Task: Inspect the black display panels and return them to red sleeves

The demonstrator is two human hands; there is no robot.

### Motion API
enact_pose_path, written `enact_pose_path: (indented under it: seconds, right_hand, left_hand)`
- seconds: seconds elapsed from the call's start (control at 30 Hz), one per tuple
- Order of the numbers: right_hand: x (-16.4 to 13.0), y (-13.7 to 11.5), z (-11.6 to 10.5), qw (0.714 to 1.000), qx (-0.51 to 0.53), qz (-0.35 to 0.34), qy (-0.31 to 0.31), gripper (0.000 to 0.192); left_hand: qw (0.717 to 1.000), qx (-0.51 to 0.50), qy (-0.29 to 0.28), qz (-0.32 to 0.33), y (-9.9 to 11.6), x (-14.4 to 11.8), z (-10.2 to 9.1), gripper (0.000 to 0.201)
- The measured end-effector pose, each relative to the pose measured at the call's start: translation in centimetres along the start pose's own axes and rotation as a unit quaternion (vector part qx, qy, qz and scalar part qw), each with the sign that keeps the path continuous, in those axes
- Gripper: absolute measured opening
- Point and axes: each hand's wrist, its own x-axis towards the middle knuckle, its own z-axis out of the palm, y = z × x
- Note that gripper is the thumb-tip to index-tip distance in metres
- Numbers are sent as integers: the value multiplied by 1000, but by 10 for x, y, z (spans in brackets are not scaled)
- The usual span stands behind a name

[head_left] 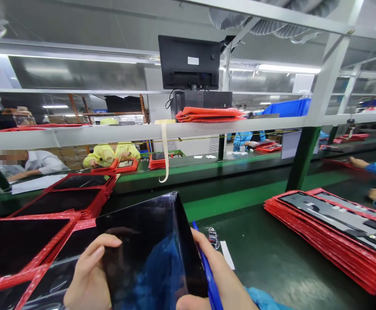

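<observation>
A glossy black screen panel [142, 249] is held up tilted in front of me, its face reflecting a blue sleeve. My left hand [92, 271] grips its left edge, thumb and fingers closed around it. On the opposite edge is my right hand [216, 271], which also keeps a slim blue stick-like tool [209, 275] against the panel's side; its exact kind I cannot tell. A shiny strip, perhaps clear film, runs along the panel's right side. Lower fingers of both hands are partly hidden.
Left lie black panels in red bubble sleeves [34, 254]. At right stands a stack of red sleeves [330, 249] with grey-backed panels on top. A small electronic part [212, 236] and white strip [227, 255] lie on the green bench [271, 267]. Tape [165, 150] dangles from the shelf. Co-workers sit beyond.
</observation>
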Motion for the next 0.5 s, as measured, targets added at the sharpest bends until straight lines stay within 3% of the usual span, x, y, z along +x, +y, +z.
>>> enact_pose_path:
  seconds: [0.13, 0.3, 0.37, 0.5]
  right_hand:
    - [4, 5, -4, 973, -125, -192, 25, 106]
    - [3, 15, -5, 895, -236, -378, 13, 90]
    - [1, 13, -5, 881, -260, -395, 12, 82]
    - [-4, 1, -6, 911, -205, -348, 77, 58]
  left_hand:
    - [998, -32, -33, 32, 1, 1, 0, 16]
    - [996, 34, -43, -69, -3, 0, -3, 19]
    - [996, 56, -62, -40, -3, 1, -4, 21]
    - [991, 73, -109, 4, 6, 5, 1, 21]
